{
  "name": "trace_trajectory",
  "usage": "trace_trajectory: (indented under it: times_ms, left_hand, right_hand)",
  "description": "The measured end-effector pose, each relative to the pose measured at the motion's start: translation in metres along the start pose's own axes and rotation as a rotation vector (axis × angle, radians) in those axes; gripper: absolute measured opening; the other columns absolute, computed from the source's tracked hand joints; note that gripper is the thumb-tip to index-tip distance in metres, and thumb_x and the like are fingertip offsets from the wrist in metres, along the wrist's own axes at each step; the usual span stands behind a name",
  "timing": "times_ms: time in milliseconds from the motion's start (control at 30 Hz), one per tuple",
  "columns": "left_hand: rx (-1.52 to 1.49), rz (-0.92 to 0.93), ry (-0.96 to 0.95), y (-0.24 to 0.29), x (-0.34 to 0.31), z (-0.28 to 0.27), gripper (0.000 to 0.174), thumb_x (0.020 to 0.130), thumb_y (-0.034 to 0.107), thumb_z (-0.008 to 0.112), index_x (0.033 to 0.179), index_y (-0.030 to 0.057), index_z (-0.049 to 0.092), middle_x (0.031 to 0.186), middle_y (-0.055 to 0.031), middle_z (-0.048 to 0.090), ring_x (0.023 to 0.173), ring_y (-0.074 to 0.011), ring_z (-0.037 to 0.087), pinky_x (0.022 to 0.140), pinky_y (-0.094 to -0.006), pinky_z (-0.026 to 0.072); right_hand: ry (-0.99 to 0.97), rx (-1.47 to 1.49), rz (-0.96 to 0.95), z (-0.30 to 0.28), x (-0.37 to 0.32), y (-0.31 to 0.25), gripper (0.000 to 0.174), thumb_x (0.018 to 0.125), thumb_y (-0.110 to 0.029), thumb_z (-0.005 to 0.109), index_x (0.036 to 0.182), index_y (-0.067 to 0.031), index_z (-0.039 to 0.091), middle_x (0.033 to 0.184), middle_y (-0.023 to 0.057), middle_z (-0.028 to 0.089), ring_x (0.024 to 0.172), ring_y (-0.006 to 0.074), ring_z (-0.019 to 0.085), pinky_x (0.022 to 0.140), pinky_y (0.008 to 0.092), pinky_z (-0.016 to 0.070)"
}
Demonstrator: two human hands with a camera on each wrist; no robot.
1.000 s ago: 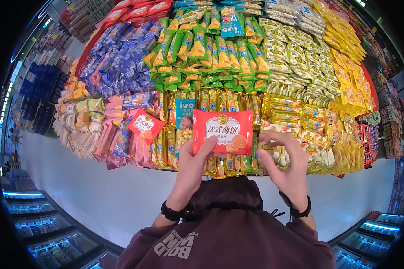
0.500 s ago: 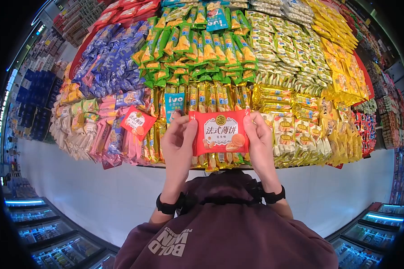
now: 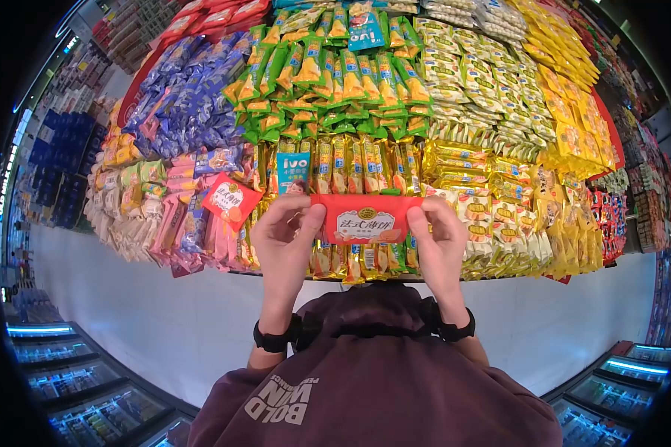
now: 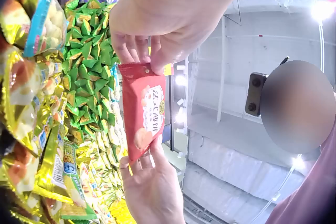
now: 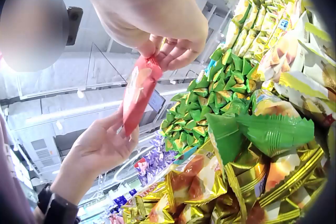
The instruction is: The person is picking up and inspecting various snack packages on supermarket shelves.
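Note:
A red snack packet (image 3: pixel 367 223) with a white label is held up between both hands, close over the front of the display. My left hand (image 3: pixel 282 237) pinches its left end, thumb on the front and fingers behind. At the opposite end, my right hand (image 3: pixel 440 237) pinches the packet the same way. The red wrapper (image 4: pixel 140 111) spans from hand to hand in the left wrist view, and the right wrist view shows its side tilted (image 5: pixel 139 95). Another red packet (image 3: pixel 231 203) of the same look lies left of my left hand on pink packs.
A blue-green pack (image 3: pixel 292 171) stands just behind my left hand. Piles of green packs (image 3: pixel 335 71), purple packs (image 3: pixel 190 89) and yellow packs (image 3: pixel 566 52) rise behind. Gold-wrapped bars (image 3: pixel 354 160) lie below the held packet. Pale floor (image 3: pixel 171 313) borders the display's front edge.
The right hand came in from the side and took the packet's right end. The left hand shifted from the lower edge to the left end. The packet's face now tilts, looking shorter.

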State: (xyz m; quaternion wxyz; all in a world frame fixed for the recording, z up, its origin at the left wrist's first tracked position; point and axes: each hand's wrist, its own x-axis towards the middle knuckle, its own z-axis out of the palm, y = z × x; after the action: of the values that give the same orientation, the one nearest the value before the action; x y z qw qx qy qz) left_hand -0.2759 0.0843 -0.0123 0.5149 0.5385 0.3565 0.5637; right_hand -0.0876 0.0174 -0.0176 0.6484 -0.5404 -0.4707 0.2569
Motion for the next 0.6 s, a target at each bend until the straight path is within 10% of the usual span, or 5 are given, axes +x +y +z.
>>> trace_trajectory:
  times_ms: [400, 600]
  left_hand:
    - [-0.132, -0.207, 0.037, 0.002, -0.003, 0.016, 0.016, 0.101, 0.014, 0.057, 0.091, 0.0023, 0.06, 0.068, 0.0025, 0.057, 0.062, -0.0011, 0.051, 0.058, -0.0172, 0.0396]
    - [-0.084, -0.342, -0.26, -0.002, -0.015, 0.004, 0.031, 0.105, 0.026, 0.046, 0.09, 0.0023, 0.057, 0.063, -0.0052, 0.058, 0.046, -0.0122, 0.054, 0.043, -0.0241, 0.0431]
  right_hand:
    - [0.025, 0.284, 0.235, 0.008, 0.012, 0.0, 0.018, 0.103, -0.016, 0.054, 0.09, -0.0038, 0.057, 0.073, -0.0041, 0.059, 0.065, -0.0014, 0.048, 0.058, 0.0181, 0.0378]
    - [0.075, 0.409, 0.302, 0.01, 0.016, -0.001, 0.019, 0.104, -0.019, 0.052, 0.093, -0.0042, 0.056, 0.076, -0.0017, 0.063, 0.066, 0.0001, 0.054, 0.059, 0.0193, 0.0424]
